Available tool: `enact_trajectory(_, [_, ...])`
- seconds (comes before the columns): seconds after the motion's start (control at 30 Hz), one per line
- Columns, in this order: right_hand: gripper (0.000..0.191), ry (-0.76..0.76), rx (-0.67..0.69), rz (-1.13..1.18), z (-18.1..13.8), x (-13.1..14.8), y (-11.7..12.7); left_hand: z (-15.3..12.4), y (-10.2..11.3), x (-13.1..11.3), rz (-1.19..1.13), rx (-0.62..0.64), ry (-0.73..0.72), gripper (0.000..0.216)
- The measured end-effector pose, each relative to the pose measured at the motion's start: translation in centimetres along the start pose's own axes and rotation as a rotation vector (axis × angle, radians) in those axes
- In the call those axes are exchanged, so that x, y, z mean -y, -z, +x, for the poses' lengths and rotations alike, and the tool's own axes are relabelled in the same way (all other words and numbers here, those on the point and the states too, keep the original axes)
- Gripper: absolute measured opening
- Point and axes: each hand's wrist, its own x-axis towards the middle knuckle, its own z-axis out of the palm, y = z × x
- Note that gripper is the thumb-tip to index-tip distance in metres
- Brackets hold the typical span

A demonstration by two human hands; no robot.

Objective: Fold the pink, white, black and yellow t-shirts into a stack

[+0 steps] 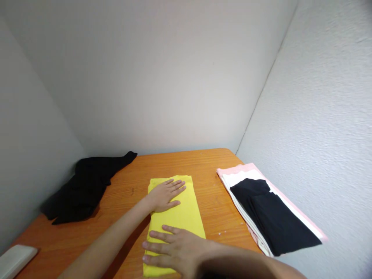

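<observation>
A yellow cloth (pixel 186 215), folded into a long rectangle, lies on the wooden table in front of me. My left hand (pixel 167 195) rests flat on its far part, fingers spread toward the upper right. Nearer to me, my right hand (pixel 177 248) is laid across the lower part of the cloth, palm down, its spread fingers pointing left past the left edge. Neither hand grips anything. The near right corner of the cloth is hidden under my right hand and forearm.
A crumpled black garment (pixel 90 186) lies at the table's back left. Folded clothes are stacked at the right edge: a black piece (pixel 279 217) on white (pixel 238 178) and pink cloth (pixel 248 167). A white object (pixel 17 259) sits front left. Walls (pixel 174 77) enclose the table (pixel 130 217).
</observation>
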Motion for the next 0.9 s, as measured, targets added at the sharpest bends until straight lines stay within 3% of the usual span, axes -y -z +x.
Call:
enact_trajectory(0.17, [0.058,-0.002,0.002,-0.124,-0.1,-0.3,-0.6,0.1,-0.2,0.3,-0.012,0.04,0.01,0.062])
enact_trajectory(0.53, [0.072,-0.037,-0.031,-0.094,0.0,1.0,0.0,0.3,-0.1,-0.1,-0.012,0.093,0.081,0.061])
enact_trajectory(0.9, [0.076,0.019,-0.096,-0.082,-1.8,3.9,-1.4,-0.9,-0.1,-4.0,0.003,0.081,0.094,0.061])
